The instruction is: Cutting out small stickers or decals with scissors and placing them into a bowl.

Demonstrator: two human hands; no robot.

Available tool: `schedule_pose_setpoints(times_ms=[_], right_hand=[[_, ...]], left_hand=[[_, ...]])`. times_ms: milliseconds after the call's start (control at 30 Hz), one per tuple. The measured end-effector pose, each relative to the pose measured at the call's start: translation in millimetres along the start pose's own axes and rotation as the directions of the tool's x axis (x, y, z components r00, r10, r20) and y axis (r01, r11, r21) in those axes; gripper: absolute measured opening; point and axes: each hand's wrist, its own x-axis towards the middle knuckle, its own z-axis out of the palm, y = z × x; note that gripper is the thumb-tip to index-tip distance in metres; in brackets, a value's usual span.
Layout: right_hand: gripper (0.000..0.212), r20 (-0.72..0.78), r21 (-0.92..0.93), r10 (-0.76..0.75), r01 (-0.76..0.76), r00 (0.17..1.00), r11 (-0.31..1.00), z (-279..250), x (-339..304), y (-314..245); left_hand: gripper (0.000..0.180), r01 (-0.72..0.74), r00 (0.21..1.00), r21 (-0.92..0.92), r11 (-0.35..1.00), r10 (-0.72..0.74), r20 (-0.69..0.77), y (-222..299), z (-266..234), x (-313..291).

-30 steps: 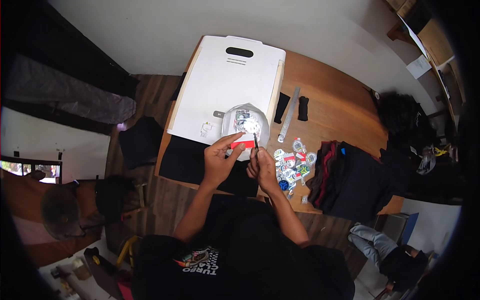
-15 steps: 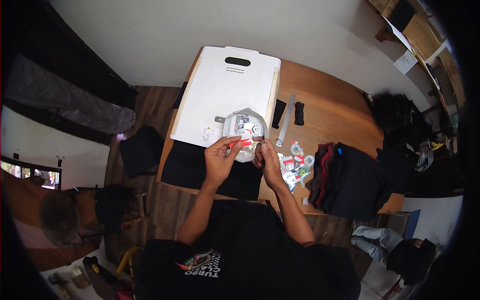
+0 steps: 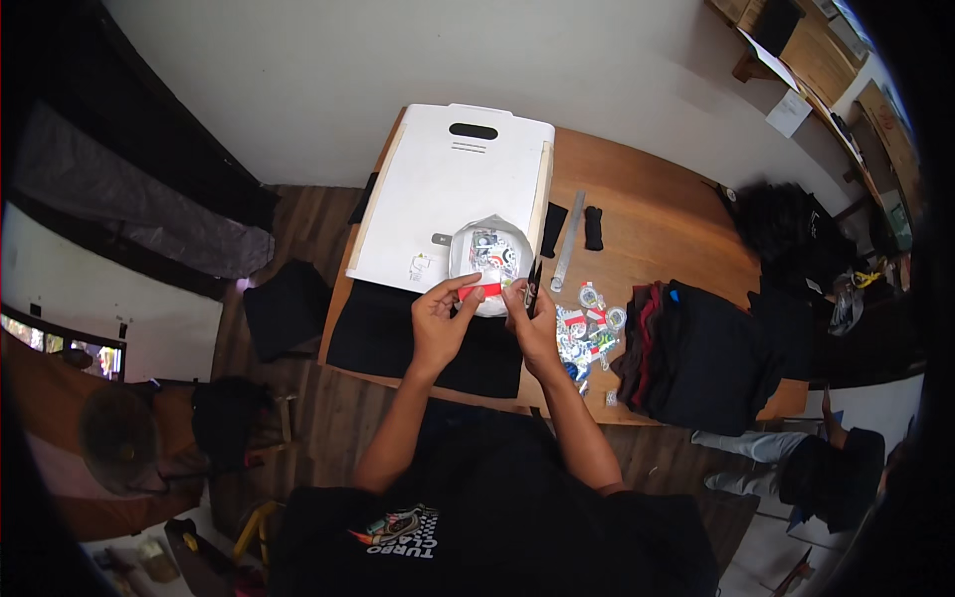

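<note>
Far left there's a round fan (image 3: pixel 119 436), then black fabric (image 3: pixel 383 328) along the near edge of the wooden table (image 3: pixel 647 219), with a big white board (image 3: pixel 448 184) beyond it. Left hand (image 3: pixel 438 316) pinches a red-and-white strip (image 3: pixel 479 291) over a pale round container (image 3: pixel 489 223) of printed pieces, so hand and strip block its near side. Right hand (image 3: pixel 535 328) has fingers curled round a dark pointed tool (image 3: pixel 533 285), thumb and forefinger by the strip's right end; can't tell if they touch it. Next: metal ruler (image 3: pixel 570 244), loose sticker pile (image 3: pixel 589 340), folded clothes (image 3: pixel 706 358) crowding the table's right end, another person (image 3: pixel 831 478).
</note>
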Motion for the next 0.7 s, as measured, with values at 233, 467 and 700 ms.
schedule_pose_setpoints(times_ms=[233,467,700], right_hand=[[0.009,0.070,-0.203,-0.033,0.047,0.997,0.978,-9.9,-5.6,-3.4],[0.009,0.018,-0.130,0.037,-0.034,0.999,0.991,5.9,-11.3,11.3],[0.011,-0.134,-0.093,-0.064,0.052,0.989,0.994,22.5,-8.7,17.3]], left_hand=[[0.028,0.003,0.965,0.183,0.983,-0.051,0.257,-6.8,-15.6,-0.5],[0.028,0.055,0.988,0.040,0.998,-0.060,0.141,-7.1,-12.3,7.8],[0.025,0.023,0.980,0.061,0.998,-0.035,0.198,-7.2,-21.1,18.6]])
